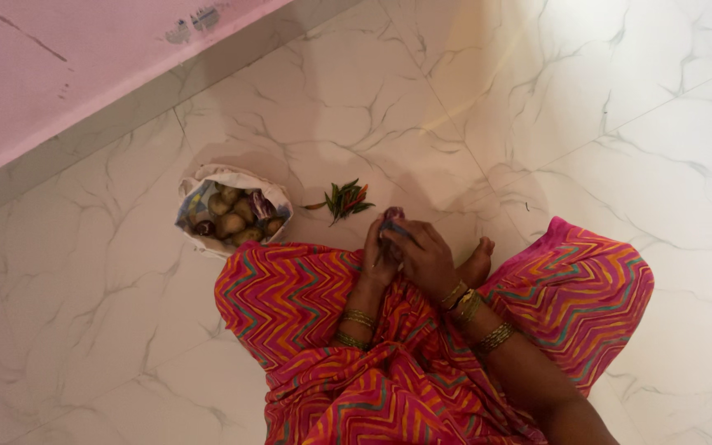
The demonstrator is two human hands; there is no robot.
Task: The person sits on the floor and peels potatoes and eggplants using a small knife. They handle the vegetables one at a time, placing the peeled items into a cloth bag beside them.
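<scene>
Peeling apparently under way: small purple onion (392, 219) clamped between left hand (379, 257) and right hand (423, 254) over pink zigzag-patterned lap cloth (306, 297), next calling for careful fingertip pulls on loosened skin.

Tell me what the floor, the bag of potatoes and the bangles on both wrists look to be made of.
White veined floor: polished marble or marble-look tile, judging by grey veins, sheen and grout lines.
Small white open bag: soft cloth or thin plastic, since its rim crumples; unclear which.
Gold-coloured bangles: shiny metal by their glint, possibly gold.
</scene>
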